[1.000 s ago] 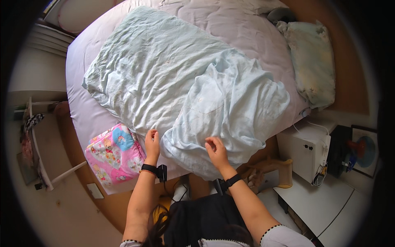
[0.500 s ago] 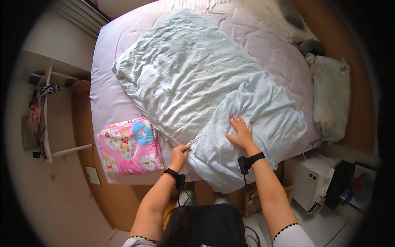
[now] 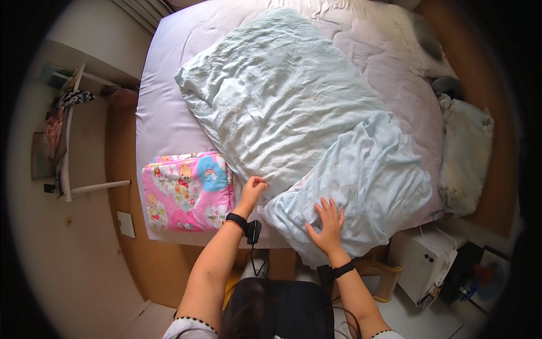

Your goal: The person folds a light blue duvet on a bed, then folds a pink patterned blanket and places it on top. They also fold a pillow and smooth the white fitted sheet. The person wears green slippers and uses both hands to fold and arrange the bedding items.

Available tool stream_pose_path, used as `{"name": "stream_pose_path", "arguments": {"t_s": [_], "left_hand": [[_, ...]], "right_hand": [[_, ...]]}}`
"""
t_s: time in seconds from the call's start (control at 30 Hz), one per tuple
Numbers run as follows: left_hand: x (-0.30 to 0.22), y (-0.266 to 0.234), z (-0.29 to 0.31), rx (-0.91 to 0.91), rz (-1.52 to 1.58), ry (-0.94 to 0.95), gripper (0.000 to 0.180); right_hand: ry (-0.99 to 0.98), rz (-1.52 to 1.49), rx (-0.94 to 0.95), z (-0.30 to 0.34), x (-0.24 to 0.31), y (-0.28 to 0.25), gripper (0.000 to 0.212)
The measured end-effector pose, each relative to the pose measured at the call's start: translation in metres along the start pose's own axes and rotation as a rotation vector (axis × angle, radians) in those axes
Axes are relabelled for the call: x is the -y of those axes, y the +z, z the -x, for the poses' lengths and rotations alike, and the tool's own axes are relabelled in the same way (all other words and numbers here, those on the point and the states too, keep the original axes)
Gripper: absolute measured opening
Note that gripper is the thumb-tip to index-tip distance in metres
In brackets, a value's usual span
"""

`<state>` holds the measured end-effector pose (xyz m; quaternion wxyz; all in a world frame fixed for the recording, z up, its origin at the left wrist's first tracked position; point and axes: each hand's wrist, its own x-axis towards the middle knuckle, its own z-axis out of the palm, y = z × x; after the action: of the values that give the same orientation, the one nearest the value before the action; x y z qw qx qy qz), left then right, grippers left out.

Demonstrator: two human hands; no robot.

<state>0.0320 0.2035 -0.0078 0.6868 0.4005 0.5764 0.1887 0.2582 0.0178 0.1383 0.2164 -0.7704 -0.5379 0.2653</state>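
A rumpled pale blue quilt [image 3: 271, 96] lies slanted across the bed, its near right part folded over into a loose, wrinkled flap [image 3: 361, 181]. On that flap my right hand [image 3: 327, 226] rests with its fingers spread. My left hand [image 3: 253, 192] is at the quilt's near left edge, just left of the flap's corner. Its fingers are curled together, and whether cloth is pinched between them is hidden. To the left of this hand sits a folded pink blanket [image 3: 189, 195] with bear and heart prints.
A pale lilac sheet [image 3: 161, 107] covers the bed. Beyond its right side stands a pale green cushion-like bundle [image 3: 466, 155]. At the lower right are a white cabinet [image 3: 420, 263] with cables and a wooden stool [image 3: 387, 279]. A white shelf frame [image 3: 68, 141] stands by the left wall.
My left hand has come off the flap's edge and moved up to the quilt's near edge. My right hand has slid back toward me over the flap. The view has shifted slightly.
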Motion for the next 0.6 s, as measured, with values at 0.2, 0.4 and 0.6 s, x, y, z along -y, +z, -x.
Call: {"name": "stream_pose_path", "arguments": {"t_s": [0.2, 0.4, 0.6], "left_hand": [[-0.088, -0.086, -0.083, -0.276, 0.228, 0.137, 0.020], [-0.187, -0.163, -0.159, -0.174, 0.200, 0.040, 0.050], [-0.221, -0.161, -0.228, -0.142, 0.351, 0.040, 0.073]], "right_hand": [[-0.150, 0.028, 0.064, -0.042, 0.021, 0.029, 0.061], [0.045, 0.184, 0.177, -0.065, 0.027, 0.093, 0.095], [0.044, 0.252, 0.205, -0.073, -0.010, 0.141, 0.104]]}}
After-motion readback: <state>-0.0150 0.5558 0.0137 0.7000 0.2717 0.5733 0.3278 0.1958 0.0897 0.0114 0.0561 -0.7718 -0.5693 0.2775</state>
